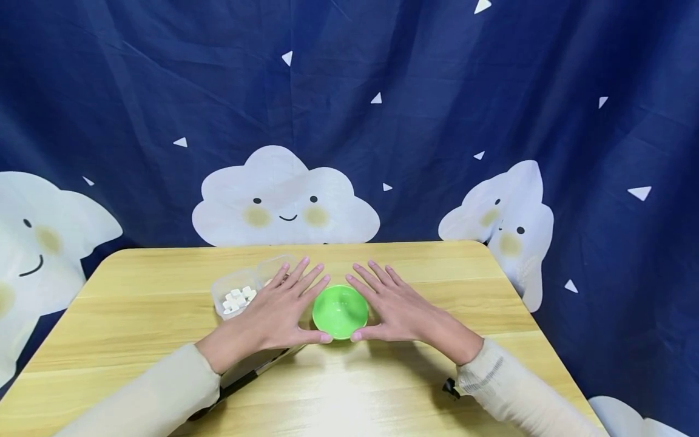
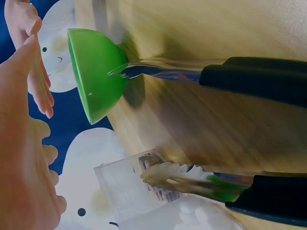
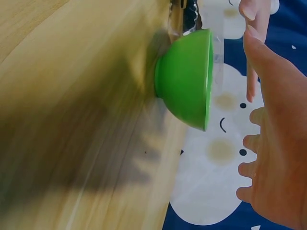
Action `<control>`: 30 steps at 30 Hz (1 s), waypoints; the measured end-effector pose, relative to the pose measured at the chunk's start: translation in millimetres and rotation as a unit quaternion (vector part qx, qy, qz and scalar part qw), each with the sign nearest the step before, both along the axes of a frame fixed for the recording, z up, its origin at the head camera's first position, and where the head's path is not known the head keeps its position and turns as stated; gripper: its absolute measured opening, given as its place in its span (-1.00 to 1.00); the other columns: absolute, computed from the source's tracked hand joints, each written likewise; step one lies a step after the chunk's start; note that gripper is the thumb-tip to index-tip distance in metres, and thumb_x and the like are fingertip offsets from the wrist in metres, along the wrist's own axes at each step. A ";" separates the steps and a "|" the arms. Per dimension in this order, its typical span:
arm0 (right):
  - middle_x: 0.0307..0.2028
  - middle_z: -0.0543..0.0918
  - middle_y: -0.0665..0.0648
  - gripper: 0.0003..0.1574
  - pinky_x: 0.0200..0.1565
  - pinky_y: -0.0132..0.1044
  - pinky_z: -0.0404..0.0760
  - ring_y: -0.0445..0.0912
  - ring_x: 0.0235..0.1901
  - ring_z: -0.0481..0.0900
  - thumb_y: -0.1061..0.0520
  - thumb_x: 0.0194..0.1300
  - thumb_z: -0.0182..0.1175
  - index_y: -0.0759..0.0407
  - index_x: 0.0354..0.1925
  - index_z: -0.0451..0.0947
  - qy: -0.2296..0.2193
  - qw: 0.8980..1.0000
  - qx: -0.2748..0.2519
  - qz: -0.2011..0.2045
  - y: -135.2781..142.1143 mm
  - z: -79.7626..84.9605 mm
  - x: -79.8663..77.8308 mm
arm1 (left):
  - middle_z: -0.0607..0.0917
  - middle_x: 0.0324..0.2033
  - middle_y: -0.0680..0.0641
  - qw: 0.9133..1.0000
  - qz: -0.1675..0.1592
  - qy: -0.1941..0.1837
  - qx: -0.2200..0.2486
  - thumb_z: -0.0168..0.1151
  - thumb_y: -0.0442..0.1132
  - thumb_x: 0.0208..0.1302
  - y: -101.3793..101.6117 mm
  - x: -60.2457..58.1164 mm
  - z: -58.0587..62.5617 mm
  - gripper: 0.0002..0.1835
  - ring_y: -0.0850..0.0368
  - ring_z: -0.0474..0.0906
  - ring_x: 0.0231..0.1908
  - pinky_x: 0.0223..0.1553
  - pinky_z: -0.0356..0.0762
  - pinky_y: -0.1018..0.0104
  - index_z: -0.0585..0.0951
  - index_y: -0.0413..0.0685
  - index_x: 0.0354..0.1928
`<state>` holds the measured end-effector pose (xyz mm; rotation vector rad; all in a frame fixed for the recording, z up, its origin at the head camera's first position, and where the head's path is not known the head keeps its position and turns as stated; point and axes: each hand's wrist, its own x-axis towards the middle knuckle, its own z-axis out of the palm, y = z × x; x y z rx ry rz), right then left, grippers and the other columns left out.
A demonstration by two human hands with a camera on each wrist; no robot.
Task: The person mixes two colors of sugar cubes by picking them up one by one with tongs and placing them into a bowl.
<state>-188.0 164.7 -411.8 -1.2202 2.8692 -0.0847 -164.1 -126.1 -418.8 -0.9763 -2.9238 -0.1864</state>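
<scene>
Person w/ long cream knit sleeves [image 1: 508, 379] on both arms, ribbed cuffs, bare hands.

One green bowl [image 1: 340, 312], one clear container [image 1: 240, 290] of white cubes, one pair of tongs [image 2: 230, 184], two hands.

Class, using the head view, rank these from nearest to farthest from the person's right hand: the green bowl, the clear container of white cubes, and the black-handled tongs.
1. green bowl: just left of the right hand, at its fingertips.
2. black-handled tongs: beyond the bowl, mostly hidden under the left forearm.
3. clear container of white cubes: far left, past the left hand.
</scene>
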 end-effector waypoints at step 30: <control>0.69 -0.11 0.11 0.40 0.61 0.26 -0.03 0.16 0.68 -0.18 -0.72 0.23 0.03 -0.02 0.68 -0.17 -0.038 0.999 0.006 -0.011 -9.1 -20.8 -8.8 | 0.00 0.66 -0.08 1.000 -0.010 -0.005 -0.020 -0.11 0.73 0.16 9.8 -7.6 -14.2 0.23 -0.16 -0.19 0.68 0.63 -0.14 -0.23 0.14 -0.02 0.63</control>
